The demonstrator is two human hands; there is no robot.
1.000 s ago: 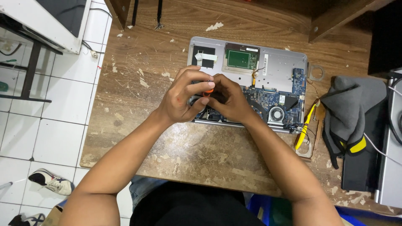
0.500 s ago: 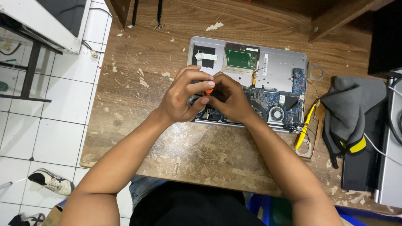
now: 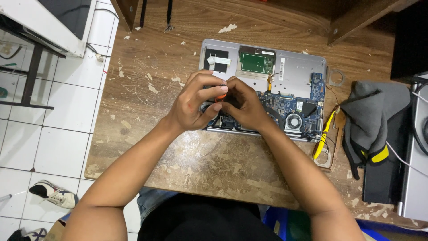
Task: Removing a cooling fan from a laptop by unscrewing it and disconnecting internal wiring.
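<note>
Opened laptop (image 3: 285,73) lies bottom side up near the middle of a worn wooden table (image 3: 209,165), its cover removed and the internals exposed. Visible inside: a green trackpad board (image 3: 256,61) at the far edge, a blue circuit board (image 3: 307,100) toward the right, and a round cooling fan (image 3: 294,121) at the near right corner.

Both hands meet over the near left part of the chassis. The left hand (image 3: 196,105) is curled, fingers (image 3: 209,80) bent inward and pressed together around a small orange-tipped object (image 3: 221,94), apparently a tool handle, though only a sliver shows. The right hand (image 3: 243,107) is closed up against it, fingertips touching the same spot; what it grips cannot be told, as the knuckles hide it.

Just right of the laptop, a yellow-handled tool (image 3: 324,134) lies on the table beside loose thin wires. Further right, a grey cloth with yellow trim (image 3: 372,116) is draped over a dark flat device (image 3: 383,178). A small metal ring plate (image 3: 335,78) sits by the laptop's far right corner.

White floor tiles (image 3: 58,116) show to the left, with a shoe (image 3: 53,194) lying on them.
</note>
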